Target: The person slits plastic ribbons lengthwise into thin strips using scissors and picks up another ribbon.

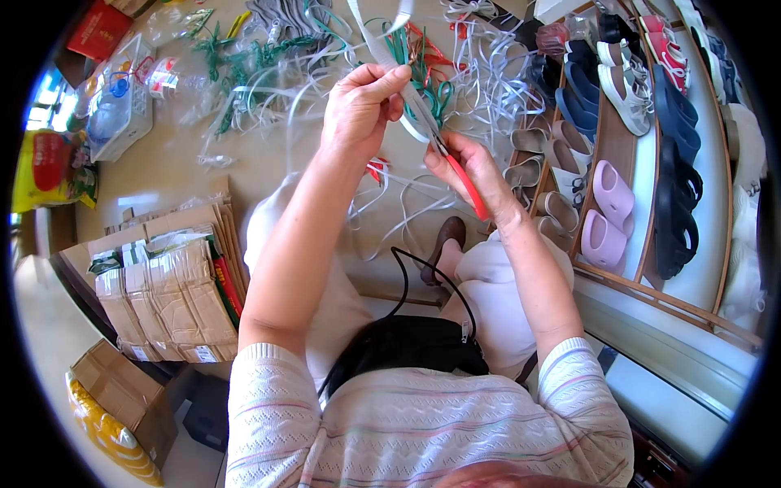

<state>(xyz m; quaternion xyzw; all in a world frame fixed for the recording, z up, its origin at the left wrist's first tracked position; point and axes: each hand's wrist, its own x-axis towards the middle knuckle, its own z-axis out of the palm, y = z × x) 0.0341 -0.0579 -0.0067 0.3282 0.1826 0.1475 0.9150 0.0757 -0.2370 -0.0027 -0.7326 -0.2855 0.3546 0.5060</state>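
Note:
My left hand (359, 104) is raised in front of me and pinches a flat white strip (374, 47) between thumb and fingers. The strip runs up past the hand, and another length of it curves below. In my right hand (480, 167) is a pair of scissors with a red handle (467, 187). Their grey blades point up and left toward my left fingertips, close alongside the strip. Whether the blades touch the strip, I cannot tell. Behind the hands, green straps (437, 93) and red straps lie tangled on the floor.
White straps (496, 77) are heaped beyond my hands. Wooden racks with pink clogs (608, 213) and other shoes stand at right. At left are a cardboard box (159, 297), a white basket (122, 110) and a clear plastic bottle (181, 77). A black bag (407, 346) rests on my lap.

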